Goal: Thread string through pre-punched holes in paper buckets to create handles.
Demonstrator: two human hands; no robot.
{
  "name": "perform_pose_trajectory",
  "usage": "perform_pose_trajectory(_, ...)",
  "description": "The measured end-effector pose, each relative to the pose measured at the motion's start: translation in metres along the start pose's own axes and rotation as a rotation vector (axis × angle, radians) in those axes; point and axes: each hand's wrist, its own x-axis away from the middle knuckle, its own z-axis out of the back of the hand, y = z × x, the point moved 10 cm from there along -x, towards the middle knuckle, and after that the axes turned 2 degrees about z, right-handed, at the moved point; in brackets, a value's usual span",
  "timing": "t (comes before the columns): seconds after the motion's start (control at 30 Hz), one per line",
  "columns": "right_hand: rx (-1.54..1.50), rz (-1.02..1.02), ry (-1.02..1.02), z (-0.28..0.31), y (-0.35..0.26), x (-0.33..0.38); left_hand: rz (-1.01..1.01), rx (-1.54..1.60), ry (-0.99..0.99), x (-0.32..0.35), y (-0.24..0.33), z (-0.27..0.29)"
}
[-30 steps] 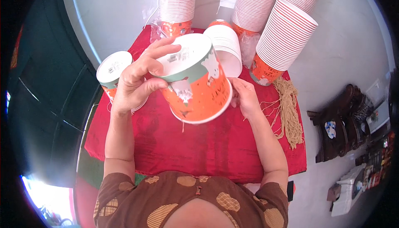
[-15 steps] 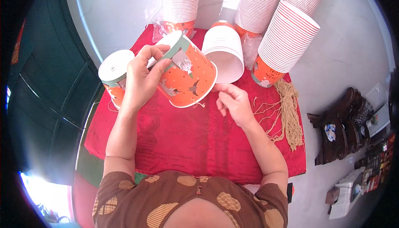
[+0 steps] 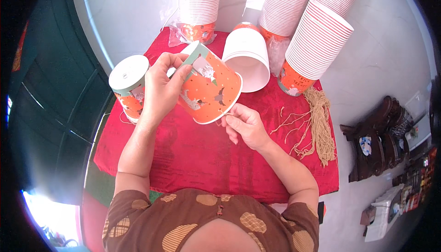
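Observation:
My left hand (image 3: 167, 79) is closed on the green-banded base end of an orange paper bucket (image 3: 209, 93) printed with bats and ghostly figures. The bucket is tilted, its white rim toward the lower right. At that rim my right hand (image 3: 245, 125) pinches a short end of twine (image 3: 224, 113); the fingertips partly hide it. Left of my left hand, another bucket (image 3: 129, 73) stands upside down with its white base up. Beyond the held one, a white bucket (image 3: 246, 70) lies on its side, mouth facing me.
A bundle of tan twine (image 3: 321, 128) lies at the right of the red cloth (image 3: 206, 164), loose strands reaching left. Tall stacks of nested buckets (image 3: 317, 40) stand at the back, some in clear plastic (image 3: 278, 54). A dark green door (image 3: 59, 86) is at the left.
My right hand has moved left and down to the rim and closed on the twine end. The held bucket has shifted slightly right and down with my left hand.

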Motion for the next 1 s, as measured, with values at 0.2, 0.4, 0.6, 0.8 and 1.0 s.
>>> perform_pose_trajectory(0.2, -0.024, 0.008, 0.093, 0.009, 0.005, -0.001, -0.043, -0.032, 0.008, 0.002, 0.003, -0.002)
perform_pose_trajectory(0.4, -0.003, -0.01, 0.17, 0.012, 0.008, 0.002, -0.003, -0.065, -0.016, 0.006, 0.007, -0.007)
perform_pose_trajectory(0.6, -0.052, -0.012, 0.234, 0.014, 0.015, 0.004, -0.076, -0.125, 0.015, 0.011, 0.015, -0.007)
perform_pose_trajectory(0.8, -0.043, -0.043, 0.221, 0.012, 0.023, 0.005, -0.136, -0.185, 0.014, 0.014, 0.021, -0.011)
perform_pose_trajectory(1.0, -0.063, -0.079, 0.214, 0.009, 0.027, 0.006, -0.051, -0.199, -0.041, 0.01, 0.013, -0.016)
